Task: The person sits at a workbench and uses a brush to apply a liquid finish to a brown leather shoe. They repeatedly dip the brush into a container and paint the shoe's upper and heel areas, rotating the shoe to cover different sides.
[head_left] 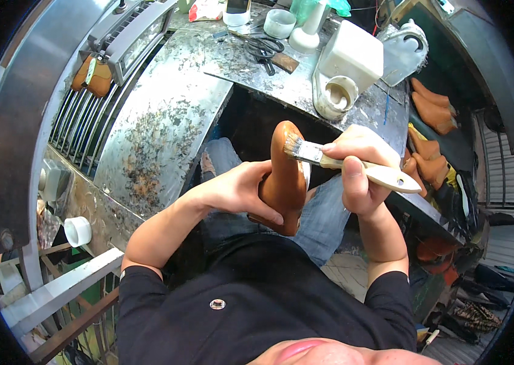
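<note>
My left hand (239, 190) is wrapped around a glossy brown leather shoe (286, 182), held above my lap with its toe pointing away from me. A pale strip shows along the shoe's right edge. In my right hand (368, 159) is a flat paintbrush (392, 177) with a pale wooden handle, gripped between thumb and fingers. Its bristles touch the shoe near the toe, on the right side. The underside of the shoe is mostly hidden from view.
Ahead stands a stained workbench (172, 91). On it are a white container (349, 52) with a round cup (336, 97), scissors (263, 47) and a small white tub (279, 23). A lamp-like heater (141, 42) is at left. More brown shoes (432, 112) sit at right.
</note>
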Tool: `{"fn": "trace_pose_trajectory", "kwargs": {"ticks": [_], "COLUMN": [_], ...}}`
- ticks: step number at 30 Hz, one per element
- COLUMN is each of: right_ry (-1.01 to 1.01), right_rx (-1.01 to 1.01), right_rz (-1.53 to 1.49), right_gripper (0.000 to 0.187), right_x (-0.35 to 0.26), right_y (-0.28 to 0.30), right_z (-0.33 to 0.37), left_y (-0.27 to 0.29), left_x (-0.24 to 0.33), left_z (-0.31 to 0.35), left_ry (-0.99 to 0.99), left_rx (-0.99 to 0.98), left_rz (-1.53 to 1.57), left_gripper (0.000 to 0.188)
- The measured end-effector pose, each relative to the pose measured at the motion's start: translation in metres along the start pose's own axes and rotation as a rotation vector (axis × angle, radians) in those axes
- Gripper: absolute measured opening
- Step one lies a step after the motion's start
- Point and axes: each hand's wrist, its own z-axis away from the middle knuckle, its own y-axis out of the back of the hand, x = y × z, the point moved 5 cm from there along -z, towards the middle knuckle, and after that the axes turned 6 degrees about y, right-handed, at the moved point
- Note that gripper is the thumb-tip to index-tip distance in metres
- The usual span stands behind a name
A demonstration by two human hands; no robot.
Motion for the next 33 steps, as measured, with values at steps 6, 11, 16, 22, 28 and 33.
{"fn": "trace_pose_trajectory", "kwargs": {"ticks": [6,11,16,22,28,33], "right_ry": [-0.016,-0.045,-0.079,-0.460,-0.541,-0.500], "right_rx": [-0.003,0.011,-0.014,0.025,0.069,0.018], "right_rz": [0.002,-0.006,-0.058,-0.046,0.405,0.436], "right_gripper": [0.017,0.014,0.015,0.022,0.022,0.020], "right_x": [0.006,0.013,0.019,0.073,0.169,0.174], "right_y": [0.000,-0.002,-0.006,0.022,0.074,0.069], "right_z": [0.004,0.014,0.027,0.072,0.075,0.079], "left_y": [-0.003,0.001,0.009,0.019,0.013,0.010], "left_x": [-0.005,-0.017,-0.043,-0.070,-0.096,-0.098], "left_z": [-0.001,-0.005,-0.010,-0.008,-0.010,-0.014], "left_ry": [0.083,0.146,0.186,0.177,0.131,0.076], "left_rx": [-0.084,-0.109,-0.103,0.027,0.223,0.251], "left_rz": [0.115,0.193,0.286,0.532,0.637,0.532], "left_gripper": [0.070,0.079,0.087,0.108,0.099,0.084]}}
